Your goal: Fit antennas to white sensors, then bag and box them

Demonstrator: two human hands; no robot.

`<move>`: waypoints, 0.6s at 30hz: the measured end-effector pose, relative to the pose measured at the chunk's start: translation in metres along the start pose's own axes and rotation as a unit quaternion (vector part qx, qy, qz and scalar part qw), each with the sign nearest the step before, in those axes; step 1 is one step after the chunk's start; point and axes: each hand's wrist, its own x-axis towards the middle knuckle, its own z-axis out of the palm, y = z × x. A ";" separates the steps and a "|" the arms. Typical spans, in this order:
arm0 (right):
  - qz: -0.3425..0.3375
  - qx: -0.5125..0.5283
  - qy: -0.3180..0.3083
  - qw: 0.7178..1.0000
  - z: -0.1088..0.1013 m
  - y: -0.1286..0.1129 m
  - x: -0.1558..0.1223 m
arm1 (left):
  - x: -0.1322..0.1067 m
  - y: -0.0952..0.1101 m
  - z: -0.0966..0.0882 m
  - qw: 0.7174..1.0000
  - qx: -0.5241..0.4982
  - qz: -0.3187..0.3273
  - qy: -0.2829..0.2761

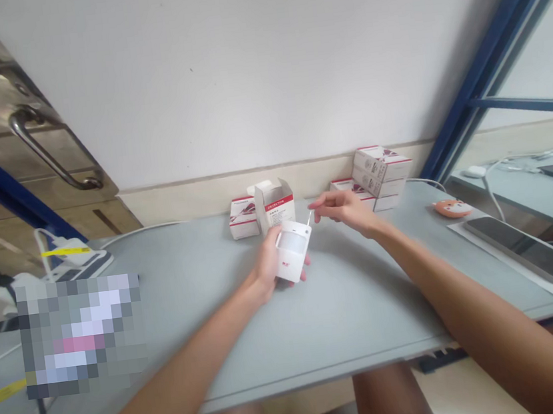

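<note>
My left hand (265, 265) is wrapped round a white motion detector (292, 267) with a pale lens window and a small red mark on its front. It holds the detector tilted above the grey table (253, 344). From the detector's top corner rises a thin metal antenna (310, 217). At the antenna's upper end, the thumb and fingers of my right hand (342, 211) are pinched together. Just behind the detector stands an opened white and red box (277, 212) marked DETECTOR, flaps up.
A closed small box (243, 219) sits left of the opened one. Several similar boxes (381, 170) are stacked at the back right by the wall. Farther right lie an orange animal-face object (452, 208) and a dark flat device (526, 249). A power strip (84, 263) with cables is at the left.
</note>
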 end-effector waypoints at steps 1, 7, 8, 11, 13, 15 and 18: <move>0.000 -0.006 -0.026 1.000 0.000 -0.001 -0.001 | 0.000 0.000 0.001 1.000 -0.001 0.003 0.006; -0.026 -0.072 -0.064 0.995 0.001 -0.009 -0.002 | 0.002 0.001 0.003 1.000 -0.016 0.023 0.012; -0.035 -0.105 -0.035 0.993 0.002 -0.007 -0.001 | 0.004 0.001 0.003 0.999 -0.019 0.030 0.013; -0.058 -0.252 0.067 0.964 0.007 0.005 0.002 | 0.011 -0.002 -0.001 0.999 -0.010 0.049 0.015; -0.050 -0.323 0.080 0.942 0.010 0.015 0.004 | 0.015 -0.004 -0.003 0.998 -0.001 0.063 0.014; -0.030 -0.339 0.060 0.938 0.009 0.022 0.007 | 0.016 -0.006 -0.004 0.997 -0.001 0.071 0.015; -0.030 -0.314 0.072 0.946 0.001 0.019 0.009 | 0.015 -0.006 -0.004 0.997 -0.007 0.070 0.025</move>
